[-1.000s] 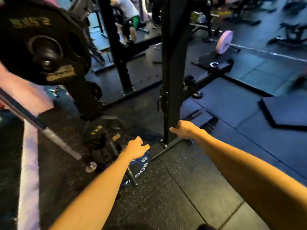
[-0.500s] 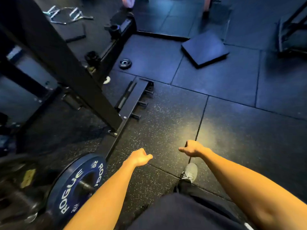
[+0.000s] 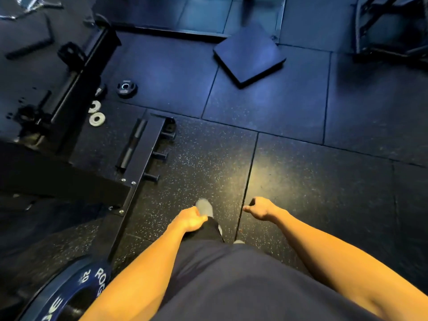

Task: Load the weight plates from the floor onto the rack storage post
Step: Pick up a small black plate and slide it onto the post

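A small black weight plate (image 3: 126, 88) lies flat on the floor at the upper left, beside the rack's base beam (image 3: 76, 72). Two small silver plates (image 3: 97, 118) lie just below it. A blue bumper plate (image 3: 69, 295) marked 20 sits at the bottom left, partly cut off by the frame. My left hand (image 3: 191, 220) and my right hand (image 3: 260, 208) hang in front of me with loosely curled fingers, holding nothing, well away from the plates.
The rack's foot with short horizontal pegs (image 3: 148, 144) lies left of centre. A dark square pad (image 3: 249, 54) sits on the floor at upper centre. Another frame (image 3: 391, 26) stands at the upper right. My shoe (image 3: 205, 208) is between my hands.
The view has swung from the rack and its loaded plates down and right to the floor. Both hands stayed empty and dropped lower in front of me as I stepped.
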Demonstrator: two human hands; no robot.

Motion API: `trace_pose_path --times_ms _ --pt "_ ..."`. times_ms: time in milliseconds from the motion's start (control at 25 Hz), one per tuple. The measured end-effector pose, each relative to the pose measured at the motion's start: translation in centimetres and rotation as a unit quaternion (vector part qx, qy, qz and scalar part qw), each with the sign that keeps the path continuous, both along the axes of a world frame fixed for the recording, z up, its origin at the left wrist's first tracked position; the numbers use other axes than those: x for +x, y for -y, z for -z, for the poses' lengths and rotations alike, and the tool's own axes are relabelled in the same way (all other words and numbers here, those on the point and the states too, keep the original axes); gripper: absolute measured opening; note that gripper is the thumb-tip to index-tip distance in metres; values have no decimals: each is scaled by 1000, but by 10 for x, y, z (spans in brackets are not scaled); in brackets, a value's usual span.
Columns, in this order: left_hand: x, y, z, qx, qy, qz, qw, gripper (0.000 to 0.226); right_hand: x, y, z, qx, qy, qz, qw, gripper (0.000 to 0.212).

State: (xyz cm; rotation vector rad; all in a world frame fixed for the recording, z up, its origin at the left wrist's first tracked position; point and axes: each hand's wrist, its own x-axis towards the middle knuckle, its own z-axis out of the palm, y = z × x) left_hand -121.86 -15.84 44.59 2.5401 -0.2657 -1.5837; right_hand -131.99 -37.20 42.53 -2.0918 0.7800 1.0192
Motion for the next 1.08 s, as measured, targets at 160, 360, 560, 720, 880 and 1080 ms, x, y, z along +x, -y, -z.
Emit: trace_pose_path --times_ms 160,360,560,720,880,1080 --pt "87 46 23 19 -17 8 1000 42 90 51 16 1 3 2 1000 39" --pt "252 123 16 3 -9 18 1000 44 227 142 2 -24 5 -4 1000 49" --pt "402 201 -5 -36 21 3 999 38 346 225 -14 -57 60 51 995 39" --pt "491 260 0 -30 13 -31 999 44 441 289 -5 -49 50 46 996 37" --pt "565 317 12 -10 23 -59 998 43 538 358 9 -26 25 -16 999 40" --pt "660 373 0 -1 55 -147 988 42 687 445 -11 -37 29 -117 992 39"
